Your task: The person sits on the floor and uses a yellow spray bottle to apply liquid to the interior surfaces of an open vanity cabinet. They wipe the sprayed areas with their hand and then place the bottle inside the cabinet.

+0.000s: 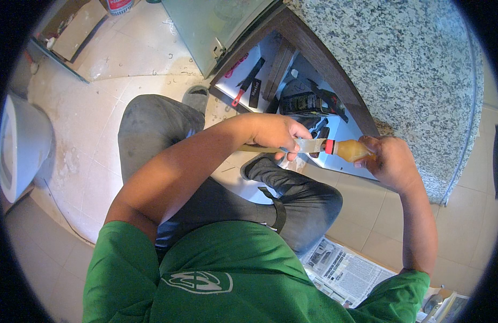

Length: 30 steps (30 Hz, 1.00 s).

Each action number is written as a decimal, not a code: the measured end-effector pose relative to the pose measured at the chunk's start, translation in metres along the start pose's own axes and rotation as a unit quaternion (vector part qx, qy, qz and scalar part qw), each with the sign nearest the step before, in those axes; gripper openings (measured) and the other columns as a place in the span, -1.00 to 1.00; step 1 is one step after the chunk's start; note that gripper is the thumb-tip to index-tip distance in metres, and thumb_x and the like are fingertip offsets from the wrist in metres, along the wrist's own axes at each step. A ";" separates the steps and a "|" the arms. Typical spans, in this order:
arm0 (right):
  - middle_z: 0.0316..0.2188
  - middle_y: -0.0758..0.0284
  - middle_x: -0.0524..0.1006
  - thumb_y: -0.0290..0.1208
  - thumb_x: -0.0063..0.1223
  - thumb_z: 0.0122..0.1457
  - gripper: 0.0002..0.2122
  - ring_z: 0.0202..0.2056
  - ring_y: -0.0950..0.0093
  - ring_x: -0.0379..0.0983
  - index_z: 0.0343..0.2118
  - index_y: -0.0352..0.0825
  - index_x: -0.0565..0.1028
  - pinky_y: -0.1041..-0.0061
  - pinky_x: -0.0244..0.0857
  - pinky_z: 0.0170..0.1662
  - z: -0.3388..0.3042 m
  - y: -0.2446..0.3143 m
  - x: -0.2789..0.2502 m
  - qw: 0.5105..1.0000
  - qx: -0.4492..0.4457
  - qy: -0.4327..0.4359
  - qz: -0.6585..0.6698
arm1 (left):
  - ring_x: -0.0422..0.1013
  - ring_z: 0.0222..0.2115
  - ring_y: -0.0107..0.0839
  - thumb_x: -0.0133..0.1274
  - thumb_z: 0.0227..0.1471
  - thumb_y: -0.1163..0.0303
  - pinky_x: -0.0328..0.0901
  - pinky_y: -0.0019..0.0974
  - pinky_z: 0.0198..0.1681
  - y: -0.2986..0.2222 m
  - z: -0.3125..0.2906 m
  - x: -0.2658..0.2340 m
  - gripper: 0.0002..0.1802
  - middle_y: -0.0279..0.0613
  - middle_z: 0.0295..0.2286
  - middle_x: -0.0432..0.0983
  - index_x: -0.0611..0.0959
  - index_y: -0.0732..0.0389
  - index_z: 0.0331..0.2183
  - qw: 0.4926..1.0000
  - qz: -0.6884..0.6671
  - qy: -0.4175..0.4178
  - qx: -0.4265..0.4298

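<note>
My left hand [273,132] is closed around a long, thin, flat strip [312,145]. One pale, shiny end sticks out past my fingertips, and a tan length [254,148] shows on the other side of the hand. My right hand [389,159] grips a small bottle [350,151] of amber stuff, tipped on its side. The red cap end [330,146] of the bottle points left and meets or overlaps the strip's end; whether they touch I cannot tell. My fingers hide part of both things.
Ahead stands an open cabinet [362,116] holding a red-handled tool [241,91] and several dark items, with a glass door [206,32]. A speckled granite top [400,59] covers it. Newspaper [340,269] lies at lower right, a white toilet bowl [25,142] stands left.
</note>
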State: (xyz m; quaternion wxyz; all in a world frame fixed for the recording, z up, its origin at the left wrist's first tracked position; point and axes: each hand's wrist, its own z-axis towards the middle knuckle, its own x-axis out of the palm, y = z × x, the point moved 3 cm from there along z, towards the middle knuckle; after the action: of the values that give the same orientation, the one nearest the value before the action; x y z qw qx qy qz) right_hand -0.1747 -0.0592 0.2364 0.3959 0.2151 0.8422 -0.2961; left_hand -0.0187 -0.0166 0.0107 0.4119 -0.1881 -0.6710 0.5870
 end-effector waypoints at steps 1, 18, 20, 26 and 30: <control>-0.44 0.11 0.60 -0.27 0.37 -0.09 -0.60 -0.37 0.12 0.55 -0.15 -0.29 0.61 0.21 0.40 -0.28 0.000 0.000 0.000 1.000 -0.003 -0.003 -0.001 | 0.39 -0.50 -0.50 -0.07 0.16 0.49 0.32 -0.43 -0.38 -0.001 0.000 0.000 -0.52 -0.26 -0.44 0.51 0.48 0.26 0.13 1.000 0.004 0.002 0.001; -0.22 0.23 0.60 -0.08 0.41 -0.05 -0.48 -0.19 0.27 0.56 -0.11 -0.29 0.51 0.32 0.41 -0.11 -0.019 -0.041 0.094 0.936 0.099 -0.068 0.330 | 0.38 -0.50 -0.50 -0.02 0.13 0.45 0.30 -0.42 -0.38 0.014 0.001 -0.016 -0.60 -0.27 -0.43 0.53 0.53 0.27 0.03 1.000 -0.020 -0.014 0.008; -0.16 0.27 0.56 -0.08 0.45 -0.07 -0.42 -0.14 0.37 0.52 -0.06 -0.32 0.45 0.34 0.41 -0.08 -0.036 -0.044 0.151 0.813 0.088 -0.118 0.564 | 0.37 -0.52 -0.50 -0.04 0.15 0.47 0.30 -0.41 -0.40 0.019 0.006 -0.018 -0.60 -0.27 -0.43 0.52 0.52 0.28 0.04 0.999 0.018 -0.029 -0.007; -0.22 0.08 0.48 -0.03 0.42 -0.05 -0.31 -0.20 0.13 0.52 0.04 -0.30 0.32 0.12 0.46 -0.13 -0.049 0.070 0.147 0.317 -0.160 -0.178 0.918 | 0.40 -0.56 -0.53 0.01 0.12 0.46 0.35 -0.35 -0.46 0.034 0.008 -0.025 -0.74 -0.30 -0.45 0.57 0.60 0.24 -0.12 0.987 0.129 -0.085 -0.035; -0.26 0.09 0.47 0.13 0.21 0.11 -0.39 -0.27 0.12 0.50 0.01 -0.22 0.27 0.12 0.40 -0.27 -0.045 0.126 0.053 0.140 -0.452 -0.101 0.875 | 0.37 -0.55 -0.57 -0.01 0.13 0.46 0.30 -0.42 -0.44 0.045 0.000 -0.038 -0.67 -0.35 -0.47 0.52 0.56 0.22 -0.04 0.987 0.071 -0.131 -0.058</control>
State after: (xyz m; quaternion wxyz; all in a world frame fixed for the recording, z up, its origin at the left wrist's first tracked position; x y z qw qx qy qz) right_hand -0.1547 0.0698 0.1760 0.4969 0.5585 0.0231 0.6638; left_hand -0.0072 -0.0337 -0.0441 0.2667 -0.1803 -0.7368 0.5946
